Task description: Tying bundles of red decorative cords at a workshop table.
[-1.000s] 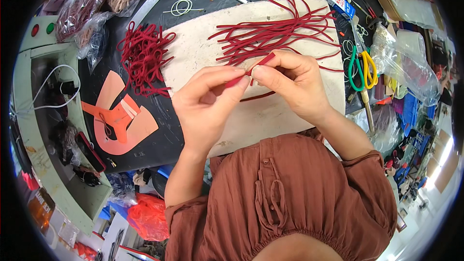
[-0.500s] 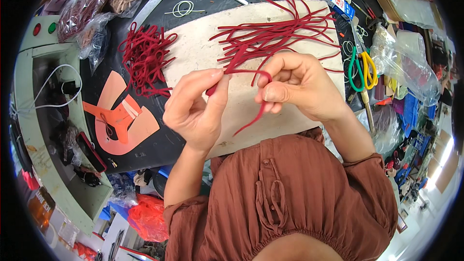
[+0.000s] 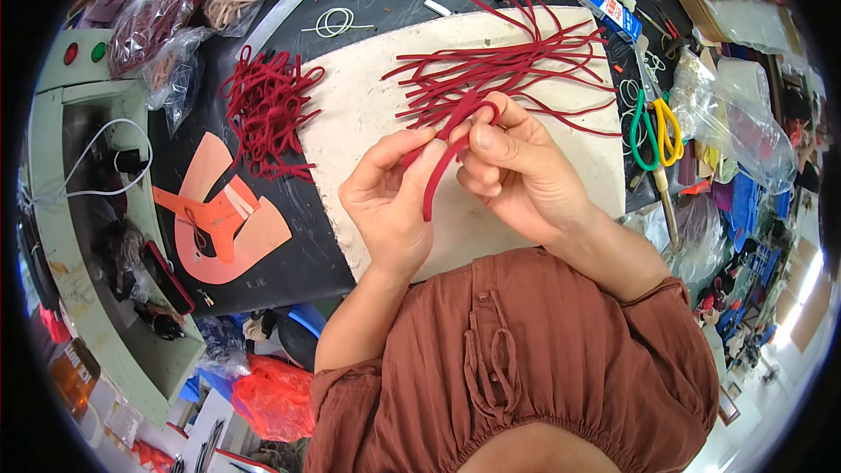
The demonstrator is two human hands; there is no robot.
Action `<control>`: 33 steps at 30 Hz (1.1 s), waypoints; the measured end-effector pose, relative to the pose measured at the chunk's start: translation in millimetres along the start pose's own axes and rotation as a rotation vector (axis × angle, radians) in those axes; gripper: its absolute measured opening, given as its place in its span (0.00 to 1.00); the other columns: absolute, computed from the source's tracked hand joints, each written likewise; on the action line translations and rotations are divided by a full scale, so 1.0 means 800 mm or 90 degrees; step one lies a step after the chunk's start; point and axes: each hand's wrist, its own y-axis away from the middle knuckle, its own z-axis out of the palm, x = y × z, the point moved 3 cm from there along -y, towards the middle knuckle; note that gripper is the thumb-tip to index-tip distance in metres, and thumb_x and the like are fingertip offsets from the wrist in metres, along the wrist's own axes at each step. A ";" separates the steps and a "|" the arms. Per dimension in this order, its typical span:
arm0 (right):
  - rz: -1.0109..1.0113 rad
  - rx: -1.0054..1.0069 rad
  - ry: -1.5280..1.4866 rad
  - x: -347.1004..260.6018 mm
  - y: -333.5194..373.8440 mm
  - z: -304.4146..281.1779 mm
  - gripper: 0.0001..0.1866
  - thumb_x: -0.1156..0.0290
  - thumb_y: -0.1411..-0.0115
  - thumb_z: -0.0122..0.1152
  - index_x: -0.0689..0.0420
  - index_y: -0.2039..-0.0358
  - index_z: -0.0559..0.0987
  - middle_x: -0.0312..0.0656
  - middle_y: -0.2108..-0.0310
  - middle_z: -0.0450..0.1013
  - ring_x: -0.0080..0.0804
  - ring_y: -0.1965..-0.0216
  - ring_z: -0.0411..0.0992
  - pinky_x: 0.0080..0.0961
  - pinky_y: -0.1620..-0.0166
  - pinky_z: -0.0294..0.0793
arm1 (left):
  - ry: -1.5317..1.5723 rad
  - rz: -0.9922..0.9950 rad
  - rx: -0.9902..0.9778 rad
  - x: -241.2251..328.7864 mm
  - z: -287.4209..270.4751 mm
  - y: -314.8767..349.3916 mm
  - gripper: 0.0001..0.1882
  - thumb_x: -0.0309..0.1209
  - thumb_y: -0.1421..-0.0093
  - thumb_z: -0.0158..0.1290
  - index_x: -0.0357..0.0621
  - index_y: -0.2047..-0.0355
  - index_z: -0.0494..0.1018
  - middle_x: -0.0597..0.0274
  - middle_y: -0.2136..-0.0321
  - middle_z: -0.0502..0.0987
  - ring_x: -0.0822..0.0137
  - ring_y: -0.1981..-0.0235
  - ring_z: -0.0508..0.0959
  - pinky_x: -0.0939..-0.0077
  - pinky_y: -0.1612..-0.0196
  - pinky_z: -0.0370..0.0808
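Observation:
A dark red cord runs between my two hands above the cream board, bent into a loop at the top with one end hanging down. My left hand pinches it between thumb and fingertips. My right hand is closed on the looped part, thumb against the index finger. Just beyond the hands, loose dark red cords lie spread across the board. A heap of looped dark red cords rests at the board's left edge. My fingers hide part of the held cord.
Orange-pink cut pieces lie on the black table at left, beside a pale green machine housing. Green- and yellow-handled scissors and a blue box sit at right. Plastic bags of cords are at far left.
My hands have come together; the left moved right. The cord, stretched between them before, now forms a loop, and its free end hangs beside my left thumb.

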 end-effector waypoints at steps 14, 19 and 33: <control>-0.207 0.062 0.275 0.007 -0.005 -0.003 0.08 0.77 0.49 0.60 0.58 0.70 0.70 0.32 0.71 0.68 0.16 0.70 0.65 0.14 0.67 0.67 | -0.101 0.077 0.028 0.012 0.020 0.005 0.08 0.19 0.48 0.53 0.31 0.65 0.73 0.59 0.70 0.74 0.75 0.69 0.73 0.85 0.66 0.69; -0.231 0.006 0.540 -0.023 -0.009 0.000 0.09 0.77 0.50 0.60 0.58 0.67 0.74 0.37 0.67 0.69 0.20 0.67 0.67 0.16 0.65 0.68 | 0.002 -0.097 0.019 0.021 0.009 -0.005 0.07 0.21 0.48 0.54 0.32 0.68 0.73 0.59 0.75 0.76 0.75 0.77 0.73 0.84 0.72 0.70; -0.753 -0.149 0.982 -0.015 -0.015 0.004 0.12 0.81 0.63 0.63 0.59 0.73 0.78 0.37 0.80 0.70 0.33 0.78 0.68 0.24 0.75 0.69 | 0.228 -0.183 0.015 0.034 -0.005 -0.008 0.08 0.26 0.41 0.46 0.36 0.64 0.70 0.62 0.68 0.75 0.72 0.67 0.75 0.84 0.64 0.71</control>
